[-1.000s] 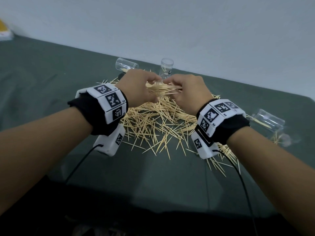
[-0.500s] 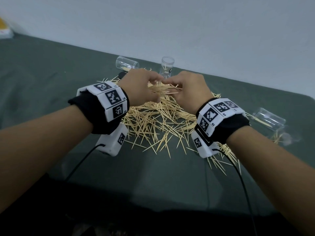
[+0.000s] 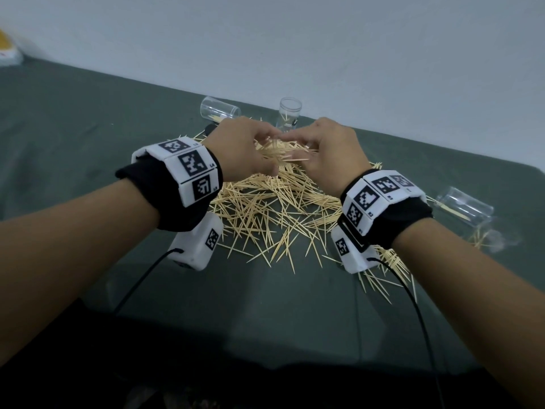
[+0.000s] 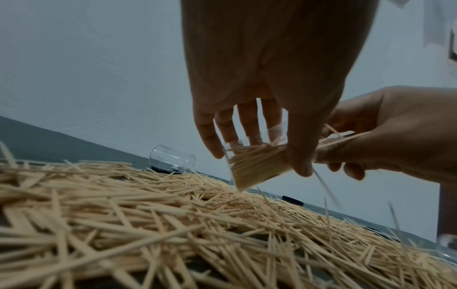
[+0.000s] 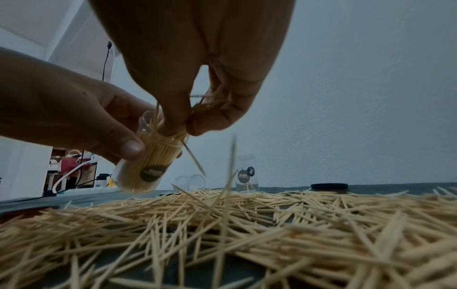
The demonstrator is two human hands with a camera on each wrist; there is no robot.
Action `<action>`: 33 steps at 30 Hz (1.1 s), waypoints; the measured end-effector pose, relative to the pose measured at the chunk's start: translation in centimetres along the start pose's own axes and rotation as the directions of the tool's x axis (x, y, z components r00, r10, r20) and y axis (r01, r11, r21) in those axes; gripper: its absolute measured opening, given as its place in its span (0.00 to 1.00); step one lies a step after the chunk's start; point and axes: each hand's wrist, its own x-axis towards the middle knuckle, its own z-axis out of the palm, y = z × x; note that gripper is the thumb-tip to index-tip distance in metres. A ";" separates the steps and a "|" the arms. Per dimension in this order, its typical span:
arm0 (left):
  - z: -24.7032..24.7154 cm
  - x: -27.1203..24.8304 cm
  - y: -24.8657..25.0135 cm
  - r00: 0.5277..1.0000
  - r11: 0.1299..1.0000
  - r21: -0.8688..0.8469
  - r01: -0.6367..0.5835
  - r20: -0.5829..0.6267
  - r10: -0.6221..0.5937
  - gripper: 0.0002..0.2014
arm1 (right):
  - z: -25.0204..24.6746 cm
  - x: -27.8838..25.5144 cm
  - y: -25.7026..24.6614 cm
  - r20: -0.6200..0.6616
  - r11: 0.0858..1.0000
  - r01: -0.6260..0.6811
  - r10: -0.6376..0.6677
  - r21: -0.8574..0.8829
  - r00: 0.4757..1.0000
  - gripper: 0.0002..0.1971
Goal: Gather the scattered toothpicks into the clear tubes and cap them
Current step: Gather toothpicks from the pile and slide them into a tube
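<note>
- Compared with a second ago, both hands sit a little higher over the pile, and the bundle between them looks thinner in the head view.
- Left hand (image 3: 244,149) grips a clear tube (image 5: 142,166), thumb and fingers curled round its wall; the tube tilts, mouth toward the right hand, and is packed with toothpicks nearly to the rim.
- Right hand (image 3: 330,154) pinches a small bunch of toothpicks (image 5: 207,103) between thumb and fingertips, right at the tube's mouth.
- A few loose toothpicks (image 5: 195,158) hang blurred in the air below the tube, apparently dropping toward the pile.
- Under both hands the scattered toothpicks (image 3: 274,214) lie in a wide heap on the dark green table (image 3: 73,128).
- Another tube (image 3: 290,115) stands upright behind the hands, open, with a couple of picks inside.
- An empty-looking tube (image 3: 219,109) lies on its side at the far left of the heap.
- A third tube (image 3: 464,206) lies on its side well to the right, one pick inside it.
- A black cap (image 5: 329,186) rests on the table beyond the heap.
- Each wrist wears a black band with white marker blocks (image 3: 191,169).
</note>
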 end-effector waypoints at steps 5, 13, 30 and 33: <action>-0.3 0.0 -0.2 0.999 0.999 -0.013 0.033 -0.006 -0.033 0.28 | -0.3 -0.1 -0.1 0.006 0.995 -0.069 0.069 0.076 0.998 0.15; 0.1 -0.1 0.0 0.999 1.000 0.005 0.017 0.039 -0.017 0.33 | -0.4 -0.2 -0.2 -0.022 0.989 -0.071 0.074 0.126 0.997 0.19; 0.4 -0.2 0.1 0.999 1.000 0.019 0.010 0.037 -0.011 0.32 | -0.1 -0.3 -0.3 0.006 0.994 -0.050 0.050 0.100 0.999 0.08; 0.7 -0.3 0.3 0.998 1.000 0.007 -0.016 0.061 0.015 0.29 | 0.0 -0.4 -0.5 -0.022 0.998 -0.018 0.019 0.064 1.000 0.08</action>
